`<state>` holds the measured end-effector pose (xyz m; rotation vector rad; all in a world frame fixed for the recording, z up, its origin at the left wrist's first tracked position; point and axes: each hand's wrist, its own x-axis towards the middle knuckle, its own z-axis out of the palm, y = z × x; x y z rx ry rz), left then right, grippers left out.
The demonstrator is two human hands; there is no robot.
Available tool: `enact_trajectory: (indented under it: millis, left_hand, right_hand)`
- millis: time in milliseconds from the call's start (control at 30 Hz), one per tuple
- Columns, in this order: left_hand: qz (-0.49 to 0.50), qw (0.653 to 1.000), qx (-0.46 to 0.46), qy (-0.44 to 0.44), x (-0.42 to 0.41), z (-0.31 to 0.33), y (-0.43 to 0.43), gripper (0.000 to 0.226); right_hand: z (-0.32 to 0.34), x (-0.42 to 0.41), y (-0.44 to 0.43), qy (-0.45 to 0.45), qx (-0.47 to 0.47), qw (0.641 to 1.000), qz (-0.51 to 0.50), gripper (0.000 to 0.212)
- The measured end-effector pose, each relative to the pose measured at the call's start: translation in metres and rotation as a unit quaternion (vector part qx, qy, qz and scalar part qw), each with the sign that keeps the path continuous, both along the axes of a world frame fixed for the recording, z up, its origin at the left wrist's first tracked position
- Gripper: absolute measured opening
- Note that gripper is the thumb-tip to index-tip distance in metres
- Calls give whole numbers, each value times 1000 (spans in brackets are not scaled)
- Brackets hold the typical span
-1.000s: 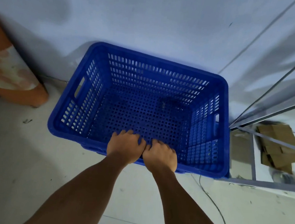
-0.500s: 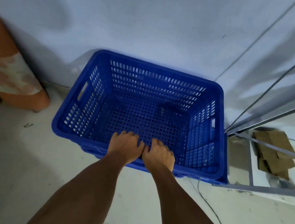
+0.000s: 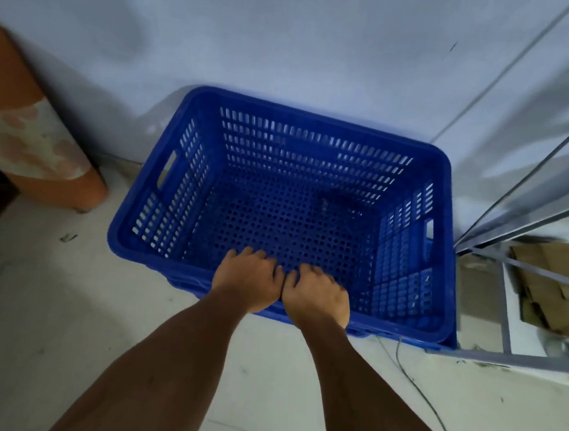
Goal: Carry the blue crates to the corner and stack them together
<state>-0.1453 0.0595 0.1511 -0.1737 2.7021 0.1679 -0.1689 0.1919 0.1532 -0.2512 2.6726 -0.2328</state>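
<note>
A blue perforated crate (image 3: 319, 115) stands on the pale floor against the wall, its open top facing up and nothing inside. A second blue rim shows just below its near edge, so it seems to sit nested in another blue crate (image 3: 437, 345). My left hand (image 3: 248, 279) and my right hand (image 3: 315, 295) lie side by side on the middle of the near rim, fingers curled over it into the crate.
An orange cylinder with a patterned band (image 3: 32, 138) leans at the left wall. A metal frame (image 3: 504, 320) with flattened cardboard (image 3: 551, 290) stands close on the right. A thin cable (image 3: 419, 385) runs across the floor near the crate's right corner.
The crate has slid a little farther toward the wall and the right-hand frame, with both hands staying on the near rim.
</note>
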Motion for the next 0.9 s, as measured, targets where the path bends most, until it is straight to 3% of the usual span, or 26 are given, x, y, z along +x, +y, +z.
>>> enact_trajectory:
  millis: [100,233,300,367,533,600,767,900]
  left_hand:
    - [-1,1000,1,-1,-3,0,-1,50]
    - [1,1000,-12,2,-9,-1,0,53]
    - [-3,999,-21,25,-17,-5,-2,51]
    - [-13,999,-29,22,-22,-4,-2,49]
    - [-32,999,-31,-11,-8,4,1,50]
    - [-26,1000,-16,-2,-5,9,1,50]
    - [-33,999,-20,32,-8,65,-17,53]
    - [-29,997,-22,67,-12,139,-27,54]
  right_hand:
    - [3,1,0,25,4,1000,1,44]
    - [5,-1,-2,60,12,998,1,66]
    - [-3,-8,-4,76,16,997,-13,53]
    - [-4,-13,-6,67,25,997,-27,43]
    - [7,-3,-3,25,21,999,-14,56]
    - [10,-5,0,-14,9,1000,-7,50]
    - [55,-10,1,-57,-12,998,26,52]
    - [128,-17,-4,-19,-11,999,36,49]
